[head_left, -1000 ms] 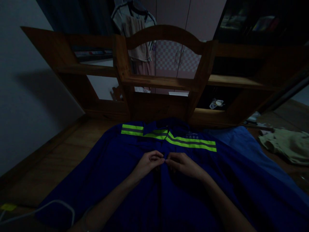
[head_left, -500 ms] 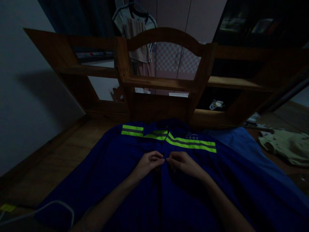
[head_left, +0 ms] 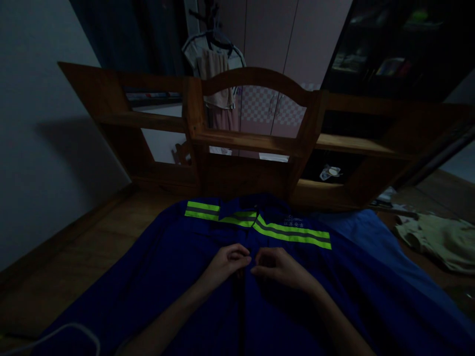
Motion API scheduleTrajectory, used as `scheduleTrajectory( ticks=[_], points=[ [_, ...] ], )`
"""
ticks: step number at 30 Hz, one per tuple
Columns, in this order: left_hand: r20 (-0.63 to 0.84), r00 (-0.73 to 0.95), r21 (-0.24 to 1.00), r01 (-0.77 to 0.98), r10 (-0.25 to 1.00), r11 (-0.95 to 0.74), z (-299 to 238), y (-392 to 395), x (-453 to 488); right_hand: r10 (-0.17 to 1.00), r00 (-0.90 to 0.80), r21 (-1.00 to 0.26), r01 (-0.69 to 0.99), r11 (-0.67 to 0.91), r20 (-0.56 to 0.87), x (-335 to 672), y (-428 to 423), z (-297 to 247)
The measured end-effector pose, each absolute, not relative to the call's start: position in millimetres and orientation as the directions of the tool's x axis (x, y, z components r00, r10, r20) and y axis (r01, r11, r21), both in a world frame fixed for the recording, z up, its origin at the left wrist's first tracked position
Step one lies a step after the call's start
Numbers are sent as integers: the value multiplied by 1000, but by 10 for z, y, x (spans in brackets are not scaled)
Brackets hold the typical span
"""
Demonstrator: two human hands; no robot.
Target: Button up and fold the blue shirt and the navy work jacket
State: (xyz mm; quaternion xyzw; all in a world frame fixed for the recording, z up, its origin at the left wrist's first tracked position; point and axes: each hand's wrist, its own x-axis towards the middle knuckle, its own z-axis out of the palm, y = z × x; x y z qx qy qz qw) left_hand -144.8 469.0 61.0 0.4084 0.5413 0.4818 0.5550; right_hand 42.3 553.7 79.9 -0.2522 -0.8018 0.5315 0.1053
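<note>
Blue jacket point(head_left: 208, 316) was spread with its front upwards, its collar lying near the foot of a wooden shelf frame point(head_left: 241, 178). On the left of the view it lay over wooden boards point(head_left: 107, 237), and on the right beside a lighter blue cloth point(head_left: 363, 230). Both forearms came in from the lower edge, one on each side, and sloped inwards over the jacket, so that the hands met almost at its middle line.

Across the chest ran a yellow-green band point(head_left: 293, 232) with a grey stripe along its centre, in separate pieces on the two halves.

Below this band, the left hand point(head_left: 228, 262) and the right hand point(head_left: 282, 267) were facing each other, just apart, with their backs partly turned up. The left fingers were curled, and thumb and forefinger came close together at the tips. The right fingers were also bent, with the thumb pointing towards the left hand. Both hands were at the front edge of the jacket, but I cannot tell whether they pinched the cloth there.

Smallest was a pale emblem point(head_left: 293, 218), above one line of Chinese characters point(head_left: 293, 224); the first two seemed to read 江苏, the others were too dim.
</note>
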Motion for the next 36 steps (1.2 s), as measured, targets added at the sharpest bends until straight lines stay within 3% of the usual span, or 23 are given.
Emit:
scheduleTrajectory(
  ticks=[24, 36],
  points=[
    [-157, -20, 981, -115, 987, 153, 508, 4664, -1477, 480, -868, -983, 173, 56, -126, 376, 5678, 570],
    [-204, 171, 970, -96, 964, 223, 647, 4296, -1419, 579, -812, -991, 126, 46, -77, 399, 5666, 532]
  ],
)
